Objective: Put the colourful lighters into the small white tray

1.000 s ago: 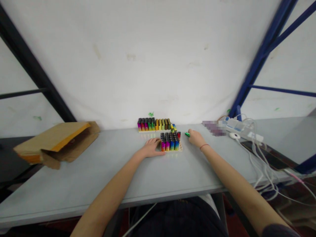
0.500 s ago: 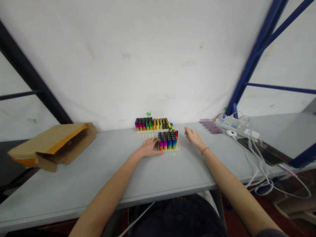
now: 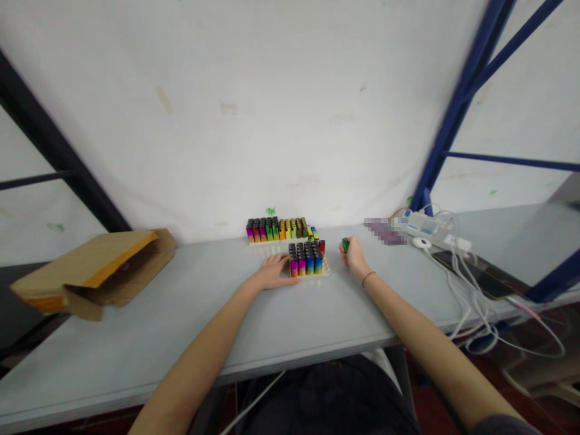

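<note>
My left hand [image 3: 272, 272] rests on the table, thumb at the front and fingers behind, gripping the left end of a pale tray [image 3: 326, 272]. Upright lighters [image 3: 306, 260] with black tops stand in rows there, pink-purple on the left and blue-green on the right. One red lighter [image 3: 322, 246] stands at the back right of that tray, with bare slots beside it. Right of the tray, my right hand [image 3: 356, 257] is closed around a green lighter [image 3: 345, 244] with a dark top, held above the table. Most of that lighter is hidden by my fingers.
A second tray of lighters [image 3: 276, 229] stands against the wall, with a few loose lighters [image 3: 312, 233] at its right end. An opened cardboard box [image 3: 90, 263] lies left. Rightward are a power strip [image 3: 423, 226], tangled white cables [image 3: 471, 290] and a dark phone [image 3: 475, 275].
My right hand has turned and come slightly lower, so the green lighter in it now shows. My left hand stays at the tray. The whole view has shifted slightly.
</note>
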Tool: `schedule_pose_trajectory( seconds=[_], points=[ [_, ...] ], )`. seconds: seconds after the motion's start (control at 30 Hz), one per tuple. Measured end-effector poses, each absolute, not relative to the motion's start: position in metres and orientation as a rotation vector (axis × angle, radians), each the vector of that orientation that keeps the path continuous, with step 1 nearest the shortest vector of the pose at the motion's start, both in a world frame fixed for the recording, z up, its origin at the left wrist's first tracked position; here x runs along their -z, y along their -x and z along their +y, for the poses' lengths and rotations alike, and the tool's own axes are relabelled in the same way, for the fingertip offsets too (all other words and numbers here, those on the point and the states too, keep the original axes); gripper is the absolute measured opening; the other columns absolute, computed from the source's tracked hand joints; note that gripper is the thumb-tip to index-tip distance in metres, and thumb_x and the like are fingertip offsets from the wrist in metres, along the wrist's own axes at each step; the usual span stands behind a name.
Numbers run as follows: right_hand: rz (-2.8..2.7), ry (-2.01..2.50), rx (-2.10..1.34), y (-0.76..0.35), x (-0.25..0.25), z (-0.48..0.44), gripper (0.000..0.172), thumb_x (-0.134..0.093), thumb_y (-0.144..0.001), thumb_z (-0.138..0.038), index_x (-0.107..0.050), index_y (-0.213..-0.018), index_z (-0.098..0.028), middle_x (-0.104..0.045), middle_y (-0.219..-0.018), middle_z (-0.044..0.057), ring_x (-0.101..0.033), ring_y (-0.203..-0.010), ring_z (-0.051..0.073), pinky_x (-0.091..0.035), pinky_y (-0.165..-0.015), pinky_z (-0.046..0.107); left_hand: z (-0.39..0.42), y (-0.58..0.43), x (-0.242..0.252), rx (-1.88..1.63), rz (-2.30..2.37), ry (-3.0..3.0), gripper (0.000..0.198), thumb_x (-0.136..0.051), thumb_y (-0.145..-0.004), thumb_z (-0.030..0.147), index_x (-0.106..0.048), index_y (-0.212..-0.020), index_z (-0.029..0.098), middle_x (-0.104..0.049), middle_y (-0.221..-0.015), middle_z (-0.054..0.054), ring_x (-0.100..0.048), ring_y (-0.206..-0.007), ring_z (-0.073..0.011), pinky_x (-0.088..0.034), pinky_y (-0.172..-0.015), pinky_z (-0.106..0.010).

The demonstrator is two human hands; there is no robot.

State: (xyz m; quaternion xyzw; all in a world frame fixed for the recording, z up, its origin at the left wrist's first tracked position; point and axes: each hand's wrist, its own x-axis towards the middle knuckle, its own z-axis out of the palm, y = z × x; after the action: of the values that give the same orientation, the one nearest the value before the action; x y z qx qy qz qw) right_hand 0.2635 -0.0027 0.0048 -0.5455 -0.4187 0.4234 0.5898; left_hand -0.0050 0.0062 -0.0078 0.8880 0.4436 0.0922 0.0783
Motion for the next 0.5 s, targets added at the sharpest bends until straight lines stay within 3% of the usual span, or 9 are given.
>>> schedule_pose_trajectory(
  seconds=[0.27,0.5],
  points=[
    [-0.831,1.298,-1.093,-0.2636,-0.0119,-0.0064,0.041,-0.026,-0.083,-0.052,-0.034,-0.055,-0.023,-0.025,-0.035,-0.008,-0.019,-0.027,0.007,-0.012,-0.03,0.02,0.0056,0.0045,0.0078,-0.276,1.34,-2.669,0.082,-0.048,-0.071,0.074,-0.043,-0.131,0.018,-0.041,-0.137,-0.012,-0.038,-0.124,-0.0318,-0.027,-0.105,-0.041],
    [-0.754,1.182,-1.237,-0.2677,-0.0136,-0.0072,0.034,-0.024,-0.083,-0.041,-0.03,-0.054,-0.023,-0.02,-0.034,-0.008,-0.013,-0.028,0.007,-0.008,-0.03,0.02,0.0053,0.0045,0.0066,-0.253,1.351,-2.672,0.084,-0.047,-0.071,0.074,-0.042,-0.132,0.016,-0.04,-0.137,-0.014,-0.037,-0.124,-0.0321,-0.027,-0.105,-0.041]
  ],
)
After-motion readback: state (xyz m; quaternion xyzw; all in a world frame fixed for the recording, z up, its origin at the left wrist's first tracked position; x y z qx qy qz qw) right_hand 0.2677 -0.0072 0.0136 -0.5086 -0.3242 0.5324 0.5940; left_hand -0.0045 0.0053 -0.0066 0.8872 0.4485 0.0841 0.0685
